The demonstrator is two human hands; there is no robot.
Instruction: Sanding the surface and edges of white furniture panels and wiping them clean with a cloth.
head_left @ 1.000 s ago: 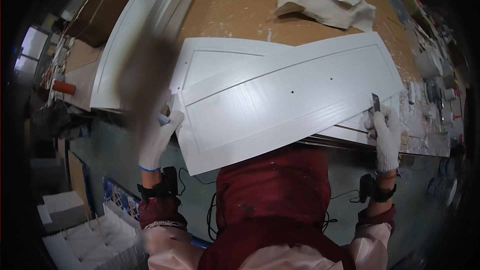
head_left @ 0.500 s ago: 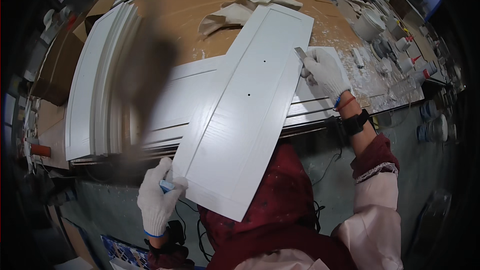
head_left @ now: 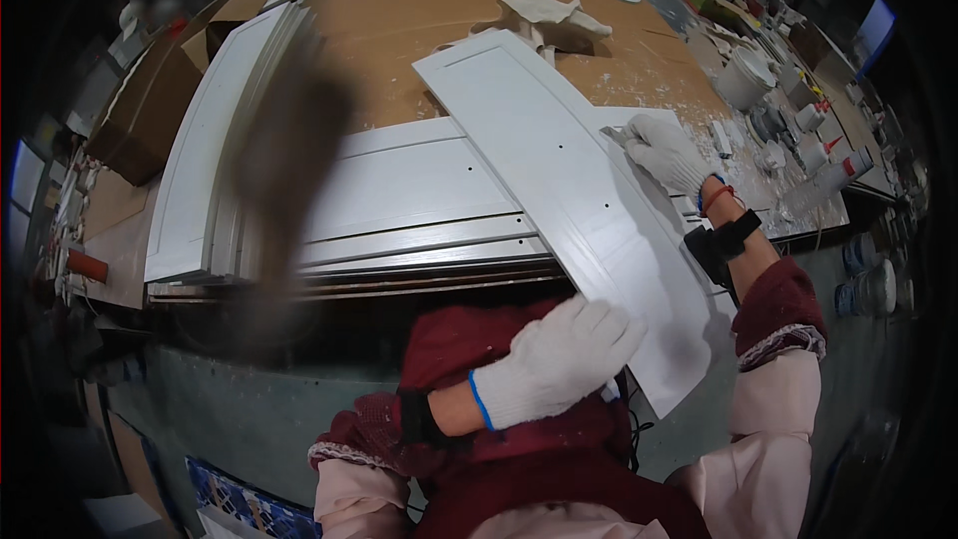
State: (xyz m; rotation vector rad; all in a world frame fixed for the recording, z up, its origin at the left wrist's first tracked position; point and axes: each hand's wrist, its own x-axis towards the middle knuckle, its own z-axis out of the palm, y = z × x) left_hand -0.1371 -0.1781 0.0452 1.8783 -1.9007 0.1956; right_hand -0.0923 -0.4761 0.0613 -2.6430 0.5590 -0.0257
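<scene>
White door panels (head_left: 419, 202) are lying stacked across the brown workbench (head_left: 419, 15). A crumpled cloth (head_left: 547, 15) is resting at the far side. Paint containers (head_left: 743, 80) are standing at the far right. Cardboard boxes (head_left: 150, 90) are sitting left.

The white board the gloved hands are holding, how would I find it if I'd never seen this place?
Look at the big brown workbench with flat white panels stacked on its near edge. One long white board lies slanted across that stack, its near end sticking out past the bench. It is the only one lying crossways, with the left hand and right hand on its edges.
</scene>
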